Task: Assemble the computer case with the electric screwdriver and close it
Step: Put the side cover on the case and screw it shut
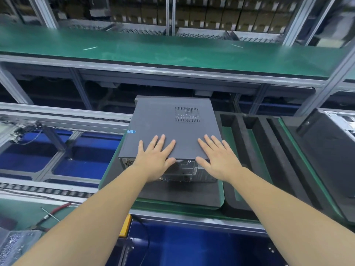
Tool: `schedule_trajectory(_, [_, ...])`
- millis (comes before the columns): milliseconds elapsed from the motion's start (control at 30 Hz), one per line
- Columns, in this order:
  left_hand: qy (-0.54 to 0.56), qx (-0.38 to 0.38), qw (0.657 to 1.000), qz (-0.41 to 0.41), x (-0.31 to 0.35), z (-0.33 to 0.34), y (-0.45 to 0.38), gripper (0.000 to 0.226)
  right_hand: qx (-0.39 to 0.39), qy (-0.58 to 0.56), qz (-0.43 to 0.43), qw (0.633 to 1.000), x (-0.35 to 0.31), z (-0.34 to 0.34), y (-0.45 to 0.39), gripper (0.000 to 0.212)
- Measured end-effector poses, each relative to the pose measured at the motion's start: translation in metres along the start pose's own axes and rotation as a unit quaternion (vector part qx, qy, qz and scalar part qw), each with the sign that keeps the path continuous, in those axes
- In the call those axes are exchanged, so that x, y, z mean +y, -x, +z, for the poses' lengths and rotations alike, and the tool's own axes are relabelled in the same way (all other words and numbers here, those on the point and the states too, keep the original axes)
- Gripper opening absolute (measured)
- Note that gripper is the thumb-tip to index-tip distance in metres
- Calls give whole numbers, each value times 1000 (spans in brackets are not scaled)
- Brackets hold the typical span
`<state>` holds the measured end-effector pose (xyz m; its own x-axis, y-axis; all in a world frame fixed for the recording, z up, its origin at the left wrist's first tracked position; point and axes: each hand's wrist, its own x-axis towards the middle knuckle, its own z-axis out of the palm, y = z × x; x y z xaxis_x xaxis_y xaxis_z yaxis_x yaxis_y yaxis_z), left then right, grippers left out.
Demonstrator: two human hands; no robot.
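A dark grey computer case (169, 121) lies on its side on a black mat on a green pallet (211, 205) in the middle of the view. Its side panel faces up, with a small vent grille toward the far end, and the rear ports face me. My left hand (155, 156) lies flat on the near edge of the panel, fingers spread and straight. My right hand (217, 156) presses flat on the same edge to the right, thumb hanging over the back. No electric screwdriver is in view.
Black foam packing inserts (255, 150) sit on the pallet right of the case. Another computer chassis (330, 135) stands at the far right. A bin of screws (17, 244) and red-handled pliers (48, 215) lie at bottom left. A green shelf (172, 52) runs across behind.
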<state>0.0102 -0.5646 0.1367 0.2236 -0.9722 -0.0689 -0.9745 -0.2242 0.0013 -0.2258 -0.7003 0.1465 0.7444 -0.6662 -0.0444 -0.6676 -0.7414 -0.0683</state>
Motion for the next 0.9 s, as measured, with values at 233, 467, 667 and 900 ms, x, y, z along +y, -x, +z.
schedule_trajectory(233, [62, -58, 996, -8, -7, -21, -6, 60, -40, -21, 21, 999, -2, -7, -1, 74])
schedule_trajectory(467, [84, -36, 984, -153, -52, -16, 2, 67, -31, -107, 87, 990, -9, -9, -20, 66])
schedule_trajectory(667, [71, -48, 989, -123, -59, -17, -30, 78, -30, -48, 131, 990, -17, -7, -58, 69])
schedule_trajectory(900, [82, -23, 990, -112, -60, -17, -100, 82, -44, -45, 142, 988, -3, -12, -115, 77])
